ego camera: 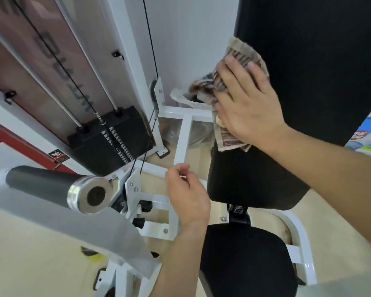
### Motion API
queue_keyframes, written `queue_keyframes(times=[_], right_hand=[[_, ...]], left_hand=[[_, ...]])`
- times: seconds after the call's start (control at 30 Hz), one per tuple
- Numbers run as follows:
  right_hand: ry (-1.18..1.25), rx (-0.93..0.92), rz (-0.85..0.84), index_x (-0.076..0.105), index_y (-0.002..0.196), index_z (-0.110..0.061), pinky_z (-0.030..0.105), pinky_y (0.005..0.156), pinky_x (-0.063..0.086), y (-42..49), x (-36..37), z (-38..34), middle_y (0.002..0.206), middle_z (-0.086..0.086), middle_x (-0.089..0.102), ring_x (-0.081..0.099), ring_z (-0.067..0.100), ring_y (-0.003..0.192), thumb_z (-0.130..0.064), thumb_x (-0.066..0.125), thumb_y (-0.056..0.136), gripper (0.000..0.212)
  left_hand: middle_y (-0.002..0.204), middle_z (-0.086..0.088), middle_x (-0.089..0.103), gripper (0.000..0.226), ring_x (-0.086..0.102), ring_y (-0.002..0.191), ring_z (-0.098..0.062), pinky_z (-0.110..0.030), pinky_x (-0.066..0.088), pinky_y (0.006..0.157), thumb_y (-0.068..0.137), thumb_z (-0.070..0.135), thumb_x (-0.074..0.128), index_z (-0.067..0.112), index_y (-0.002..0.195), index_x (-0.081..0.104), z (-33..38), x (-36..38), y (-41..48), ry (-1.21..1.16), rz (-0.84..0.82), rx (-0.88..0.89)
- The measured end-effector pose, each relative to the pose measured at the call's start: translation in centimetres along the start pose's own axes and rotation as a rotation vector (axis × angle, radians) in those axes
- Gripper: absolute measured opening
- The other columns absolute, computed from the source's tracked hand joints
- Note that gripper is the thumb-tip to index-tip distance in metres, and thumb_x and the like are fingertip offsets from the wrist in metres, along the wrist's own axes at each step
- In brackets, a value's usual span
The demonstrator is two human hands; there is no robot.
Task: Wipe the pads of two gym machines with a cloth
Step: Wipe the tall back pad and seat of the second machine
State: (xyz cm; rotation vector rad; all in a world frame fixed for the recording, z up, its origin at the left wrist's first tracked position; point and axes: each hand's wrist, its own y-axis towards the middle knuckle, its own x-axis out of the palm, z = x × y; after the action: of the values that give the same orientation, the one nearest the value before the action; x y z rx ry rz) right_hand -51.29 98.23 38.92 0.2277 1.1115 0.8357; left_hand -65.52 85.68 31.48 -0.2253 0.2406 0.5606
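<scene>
A tall black back pad (321, 67) of a white-framed gym machine fills the upper right. My right hand (247, 103) presses a brown patterned cloth (237, 58) flat against the pad's left edge, fingers straight. Part of the cloth hangs below the hand. A lower black pad (251, 176) sits under it, and a black seat pad (246, 260) lies lowest. My left hand (187, 195) hovers to the left of the lower pad with fingers loosely curled, holding nothing.
A grey handle bar with a metal end cap (88, 194) juts in at the left. Behind it stands the black weight stack (114, 140) with cables and guide rods. White frame tubes (183, 138) cross the beige floor. A colourful package (368, 138) lies at the right edge.
</scene>
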Motion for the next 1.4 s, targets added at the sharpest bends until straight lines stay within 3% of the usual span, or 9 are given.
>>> queue_keyframes(times=[0.13, 0.27, 0.7, 0.8, 0.9, 1.03, 1.2, 1.3, 1.4], right_hand=[[-0.141, -0.35, -0.296, 0.074, 0.092, -0.007, 0.054, 0.104, 0.029, -0.5, 0.7, -5.1, 0.088, 0.017, 0.07, 0.059, 0.035, 0.089, -0.025, 0.044, 0.097, 0.036], [-0.109, -0.634, -0.526, 0.076, 0.084, -0.016, 0.048, 0.087, 0.033, -6.7, 3.7, -9.7, 0.079, 0.008, 0.068, 0.054, 0.027, 0.081, -0.023, 0.05, 0.09, 0.028], [-0.111, -0.925, -0.39, 0.056, 0.131, -0.019, 0.048, 0.114, 0.021, -15.6, 7.0, -12.1, 0.128, 0.006, 0.055, 0.045, 0.033, 0.125, -0.028, 0.047, 0.095, 0.038], [-0.082, -0.786, -0.262, 0.054, 0.133, -0.013, 0.053, 0.12, 0.006, -13.0, 4.5, -7.1, 0.143, 0.014, 0.05, 0.036, 0.037, 0.14, -0.023, 0.046, 0.094, 0.041], [-0.067, -0.547, -0.148, 0.06, 0.127, -0.008, 0.05, 0.12, 0.012, -10.2, 3.4, -3.7, 0.146, 0.017, 0.05, 0.037, 0.035, 0.142, -0.019, 0.051, 0.093, 0.036], [-0.076, -0.354, -0.134, 0.067, 0.108, -0.007, 0.049, 0.116, 0.023, -9.2, 5.1, -7.1, 0.121, 0.018, 0.064, 0.051, 0.039, 0.125, -0.019, 0.044, 0.097, 0.028], [-0.069, -0.672, -0.239, 0.071, 0.091, -0.015, 0.046, 0.097, 0.03, -13.1, 7.9, -12.6, 0.089, 0.007, 0.064, 0.051, 0.03, 0.089, -0.027, 0.05, 0.091, 0.025], [-0.076, -0.717, -0.345, 0.066, 0.111, -0.012, 0.048, 0.106, 0.028, -16.3, 8.9, -14.0, 0.108, 0.01, 0.062, 0.054, 0.034, 0.105, -0.027, 0.039, 0.096, 0.035], [-0.143, -0.694, -0.311, 0.045, 0.14, -0.007, 0.051, 0.121, 0.009, -18.8, 8.8, -13.2, 0.148, 0.021, 0.041, 0.029, 0.041, 0.141, -0.028, 0.03, 0.099, 0.048]], left_hand=[[0.102, 0.007, 0.059, 0.018, 0.056, 0.087, -0.005, -0.017, 0.043, 0.076, 0.095, 0.008, 0.049, 0.02, 0.103, 0.058, 0.0, 0.0, 0.7, -0.024, 0.05, 0.01], [0.098, 0.007, 0.059, 0.021, 0.057, 0.085, -0.008, -0.018, 0.044, 0.074, 0.093, 0.004, 0.049, 0.024, 0.098, 0.056, -1.8, 0.2, 0.7, -0.017, 0.05, 0.011], [0.102, 0.004, 0.062, 0.018, 0.061, 0.091, -0.014, -0.027, 0.05, 0.082, 0.093, 0.007, 0.05, 0.022, 0.099, 0.058, -4.1, 1.3, -0.2, 0.079, 0.017, -0.005], [0.101, 0.003, 0.061, 0.018, 0.06, 0.09, -0.016, -0.027, 0.049, 0.081, 0.093, 0.007, 0.05, 0.023, 0.098, 0.057, -3.6, 0.7, 0.1, 0.091, 0.009, 0.0], [0.101, 0.005, 0.062, 0.018, 0.061, 0.093, -0.017, -0.027, 0.049, 0.082, 0.094, 0.009, 0.049, 0.024, 0.099, 0.057, -3.7, 0.4, 0.7, 0.104, -0.021, -0.039], [0.101, 0.004, 0.067, 0.016, 0.064, 0.096, -0.018, -0.036, 0.053, 0.091, 0.097, 0.014, 0.049, 0.022, 0.102, 0.062, -5.2, 0.7, 0.9, 0.019, -0.121, -0.25], [0.107, -0.008, 0.069, 0.022, 0.067, 0.097, -0.026, -0.039, 0.055, 0.093, 0.101, 0.025, 0.045, 0.017, 0.109, 0.064, -7.3, 1.3, 0.3, -0.178, -0.356, -0.746], [0.108, -0.014, 0.069, 0.032, 0.067, 0.102, -0.033, -0.045, 0.052, 0.099, 0.102, 0.035, 0.045, 0.011, 0.113, 0.063, -9.2, 2.1, -0.6, -0.23, -0.447, -0.918], [0.113, -0.013, 0.071, 0.037, 0.066, 0.107, -0.028, -0.042, 0.049, 0.103, 0.102, 0.039, 0.046, 0.01, 0.115, 0.064, -10.6, 3.2, -1.5, -0.31, -0.454, -0.933]])
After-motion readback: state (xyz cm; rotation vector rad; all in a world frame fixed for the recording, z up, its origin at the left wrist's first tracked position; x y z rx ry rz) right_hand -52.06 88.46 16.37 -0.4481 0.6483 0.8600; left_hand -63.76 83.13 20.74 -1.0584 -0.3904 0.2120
